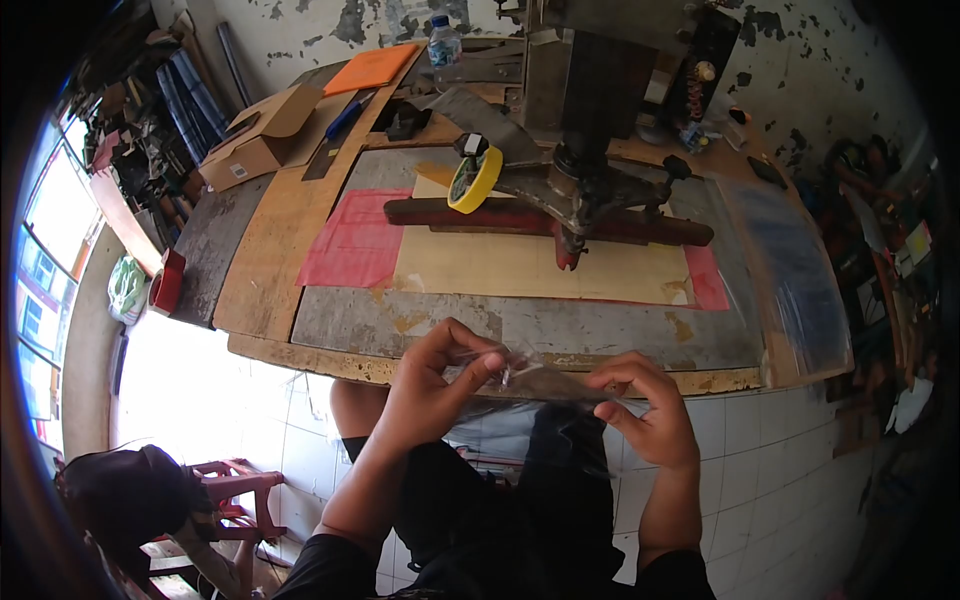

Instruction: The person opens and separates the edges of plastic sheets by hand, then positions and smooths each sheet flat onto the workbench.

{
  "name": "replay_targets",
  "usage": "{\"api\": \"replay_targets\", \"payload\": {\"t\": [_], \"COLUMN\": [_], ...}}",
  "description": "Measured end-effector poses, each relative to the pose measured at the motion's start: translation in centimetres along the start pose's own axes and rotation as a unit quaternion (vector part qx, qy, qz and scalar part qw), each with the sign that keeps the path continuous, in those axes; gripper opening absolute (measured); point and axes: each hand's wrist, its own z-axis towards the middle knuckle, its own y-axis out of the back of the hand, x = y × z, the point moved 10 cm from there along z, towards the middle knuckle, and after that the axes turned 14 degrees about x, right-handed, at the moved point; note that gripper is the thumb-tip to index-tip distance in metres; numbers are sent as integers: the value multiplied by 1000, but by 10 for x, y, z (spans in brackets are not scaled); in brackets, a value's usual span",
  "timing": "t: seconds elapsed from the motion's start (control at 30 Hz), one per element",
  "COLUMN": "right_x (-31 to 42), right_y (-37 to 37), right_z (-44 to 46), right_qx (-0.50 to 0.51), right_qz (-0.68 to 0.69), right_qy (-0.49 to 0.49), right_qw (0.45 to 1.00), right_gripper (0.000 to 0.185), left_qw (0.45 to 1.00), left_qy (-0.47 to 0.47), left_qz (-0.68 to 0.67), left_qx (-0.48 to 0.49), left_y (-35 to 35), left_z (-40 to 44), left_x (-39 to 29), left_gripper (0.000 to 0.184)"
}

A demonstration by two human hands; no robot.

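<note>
A clear plastic sheet or bag [545,425] hangs between my hands, over my lap and in front of the table's near edge. My left hand [440,380] pinches its upper left part between thumb and fingers, where the film is bunched. At the upper right, my right hand [648,405] grips the film's edge between thumb and fingers. Beyond my hands is a press with a dark red bar [470,217], which lies across a cream sheet [500,265] on the grey worktop [345,318]. A roll of yellow tape [477,181] leans on the press.
Pink sheeting [345,240] sticks out left of the cream sheet. A cardboard box [258,140], an orange folder [370,70] and a water bottle [444,45] stand at the back. Clear film [795,270] covers the table's right end. A person [140,500] sits low at left by a red stool [240,490].
</note>
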Motion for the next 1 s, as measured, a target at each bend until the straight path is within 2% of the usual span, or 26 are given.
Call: {"api": "replay_targets", "payload": {"t": [0.03, 0.1, 0.2, 0.23, 0.3, 0.33, 0.4, 0.53, 0.6, 0.63, 0.7, 0.83, 0.93, 1.0], "right_x": [-3, -14, -20, -16, -15, -16, -15, -17, -22, -25, -38, -34, -41, -42], "right_y": [0, -12, -20, -16, -27, -28, -35, -38, -33, -36, -20, -6, -3, -6], "right_z": [1, 7, 11, 13, 13, 13, 13, 12, 13, 10, 2, -3, -5, -5], "right_qx": [0, 61, 119, 120, 196, 196, 227, 223, 157, 158, 69, 83, 126, 164], "right_qz": [0, 76, 146, 146, 157, 157, 126, 101, 18, 18, -5, 19, 26, 20], "right_qy": [0, 0, 4, 5, -45, -45, -29, -47, -38, -38, -85, -86, -116, -114], "right_qw": [1000, 995, 982, 982, 967, 967, 965, 968, 987, 987, 994, 993, 985, 980], "right_gripper": [11, 15, 21, 21, 26, 26, 29, 26, 20, 20, 13, 12, 14, 15], "left_qw": [1000, 999, 997, 997, 997, 997, 993, 987, 989, 989, 965, 964, 977, 971], "left_qy": [0, -7, 2, 2, -35, -35, -92, -109, -119, -119, -96, -110, -80, -98], "left_qz": [0, -10, -55, -54, -19, -18, 43, 98, 83, 82, 243, 241, 198, 215], "left_qx": [0, 51, 57, 56, 72, 72, 62, 63, 22, 21, -20, -24, -17, 23], "left_y": [-1, -13, -15, -15, -16, -16, -15, -12, -6, -5, -1, 4, 6, 0], "left_z": [0, 2, 2, 2, 2, 3, 2, -3, -5, -6, -12, -15, -14, -12], "left_x": [1, 0, 1, 2, -3, -4, -19, -27, -29, -33, -48, -42, -30, -23], "left_gripper": [15, 15, 16, 16, 16, 16, 15, 15, 18, 18, 19, 22, 22, 24]}}
